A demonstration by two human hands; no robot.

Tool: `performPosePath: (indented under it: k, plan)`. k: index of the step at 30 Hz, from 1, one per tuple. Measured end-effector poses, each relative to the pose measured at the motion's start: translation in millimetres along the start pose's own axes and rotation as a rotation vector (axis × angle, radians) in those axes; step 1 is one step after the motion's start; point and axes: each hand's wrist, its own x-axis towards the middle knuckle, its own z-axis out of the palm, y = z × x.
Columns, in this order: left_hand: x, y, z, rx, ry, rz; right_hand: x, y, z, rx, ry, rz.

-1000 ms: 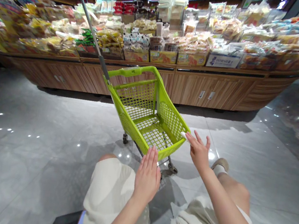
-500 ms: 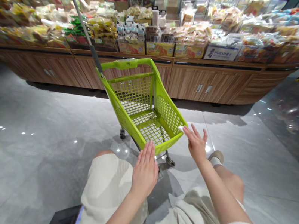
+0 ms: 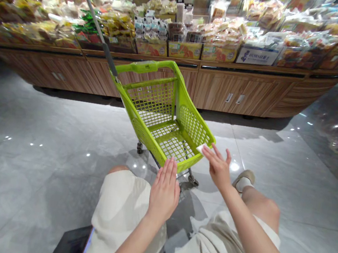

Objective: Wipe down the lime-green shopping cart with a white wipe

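A lime green plastic shopping cart [image 3: 161, 114] stands empty on the grey floor just ahead of my knees. My left hand [image 3: 165, 190] is held flat, fingers together and stretched toward the cart's near rim, holding nothing. My right hand [image 3: 218, 166] reaches to the cart's near right corner and pinches a small white piece [image 3: 200, 148] against the rim, with the other fingers spread. I am crouched low, with white clothing over my legs.
A long wooden display counter [image 3: 225, 92] piled with packaged snacks runs across the back. A grey pole [image 3: 93, 16] slants up from the cart's left side. A dark flat object [image 3: 71, 248] lies by my left leg. My shoe [image 3: 244, 179] rests to the right of the cart.
The view dipped and shifted slightly. My right hand moved a little left along the cart's corner with the white piece. My left hand stayed near the rim.
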Motion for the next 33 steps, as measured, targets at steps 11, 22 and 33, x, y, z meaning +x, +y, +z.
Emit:
performPosePath:
  k: [11, 22, 33]
  plan:
    - [-0.7, 3.4, -1.8, 0.014, -0.009, -0.011, -7.5, -78.3, 4.6, 0.103, -0.115, -0.151]
    - [2.3, 10.2, -0.3, 0.028, 0.002, -0.032, 0.0, -66.8, 5.0, 0.036, -0.03, 0.068]
    - [0.7, 5.9, -7.8, 0.025, -0.015, 0.003, 12.0, 5.7, -0.6, -0.095, 0.101, 0.146]
